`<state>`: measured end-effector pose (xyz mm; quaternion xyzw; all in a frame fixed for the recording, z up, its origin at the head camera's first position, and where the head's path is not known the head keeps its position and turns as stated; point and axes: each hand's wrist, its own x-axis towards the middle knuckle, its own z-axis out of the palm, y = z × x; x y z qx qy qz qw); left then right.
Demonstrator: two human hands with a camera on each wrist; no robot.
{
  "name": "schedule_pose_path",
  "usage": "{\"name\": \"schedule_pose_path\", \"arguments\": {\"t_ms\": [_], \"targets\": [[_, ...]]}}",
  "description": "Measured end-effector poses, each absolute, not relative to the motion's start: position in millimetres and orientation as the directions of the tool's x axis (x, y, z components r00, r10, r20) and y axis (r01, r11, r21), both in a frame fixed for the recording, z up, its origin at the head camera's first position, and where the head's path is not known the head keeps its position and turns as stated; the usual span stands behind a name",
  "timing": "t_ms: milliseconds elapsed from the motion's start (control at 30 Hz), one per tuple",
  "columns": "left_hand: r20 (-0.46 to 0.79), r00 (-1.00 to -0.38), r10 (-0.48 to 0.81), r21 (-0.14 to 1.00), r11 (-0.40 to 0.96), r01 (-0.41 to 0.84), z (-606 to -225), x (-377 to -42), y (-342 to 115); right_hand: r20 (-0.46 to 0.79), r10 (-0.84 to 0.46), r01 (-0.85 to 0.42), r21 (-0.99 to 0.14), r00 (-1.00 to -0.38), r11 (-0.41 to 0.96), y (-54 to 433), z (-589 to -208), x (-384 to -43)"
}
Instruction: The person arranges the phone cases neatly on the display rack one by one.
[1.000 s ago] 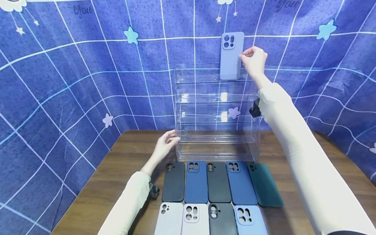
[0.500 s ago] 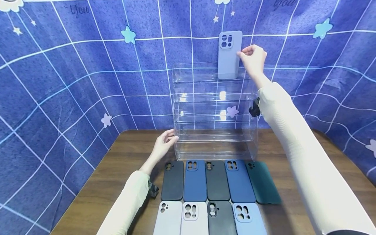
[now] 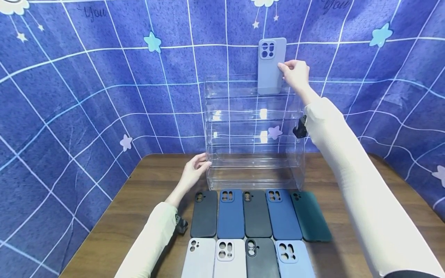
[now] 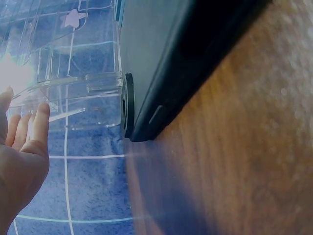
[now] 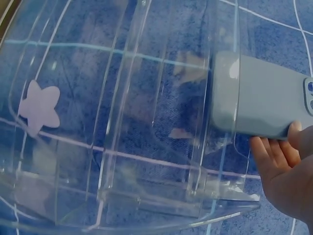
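Observation:
In the head view, my right hand (image 3: 296, 75) pinches the right edge of a pale blue phone case (image 3: 270, 73). The case stands upright, camera cutout at the top, in the top tier of a clear acrylic display rack (image 3: 255, 184). Seen from the right wrist, the lower end of the case (image 5: 264, 98) sits behind the tier's clear front lip, thumb and fingers at its side edge. My left hand (image 3: 194, 170) holds the rack's left side low down, thumb in front and fingers behind. The left wrist view shows this hand (image 4: 24, 161) beside the clear panels.
Phone cases lie in two rows before the rack, including a black case (image 3: 204, 214), a blue case (image 3: 231, 214), a dark green case (image 3: 311, 216), a white case (image 3: 199, 260) and a light blue case (image 3: 295, 260). A blue checked cloth (image 3: 104, 85) hangs behind the wooden table (image 3: 114, 224).
My right hand has slid slightly down and left along the case's edge. The case stays in the top tier, and my left hand keeps its place on the rack.

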<state>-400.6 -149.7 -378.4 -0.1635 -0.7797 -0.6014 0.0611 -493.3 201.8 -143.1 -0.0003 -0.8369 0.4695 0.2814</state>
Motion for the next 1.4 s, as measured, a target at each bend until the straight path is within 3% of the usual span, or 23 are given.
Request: {"name": "schedule_pose_path", "arguments": {"t_ms": [233, 500, 700, 833, 1400], "targets": [[0.287, -0.94, 0.182, 0.916, 0.234, 0.325, -378, -401, -150, 0.412, 0.321, -0.255, -0.865, -0.853, 0.432, 199, -141, -503], [0.298, -0.936, 0.188, 0.911, 0.236, 0.338, -377, -402, -149, 0.517, 0.307, -0.274, -0.767, -0.799, 0.58, 197, -140, -506], [0.303, -0.934, 0.187, 0.912, 0.228, 0.341, -377, -400, -148, 0.595, 0.365, -0.3, -0.735, -0.716, 0.608, 193, -144, -505], [0.299, -0.938, 0.177, 0.91, 0.243, 0.336, -378, -399, -149, 0.62, 0.359, -0.334, -0.724, -0.698, 0.604, 193, -147, -505], [0.294, -0.937, 0.187, 0.912, 0.24, 0.334, -378, -401, -149, 0.599, 0.296, -0.351, -0.727, -0.744, 0.59, 195, -147, -492]]}}
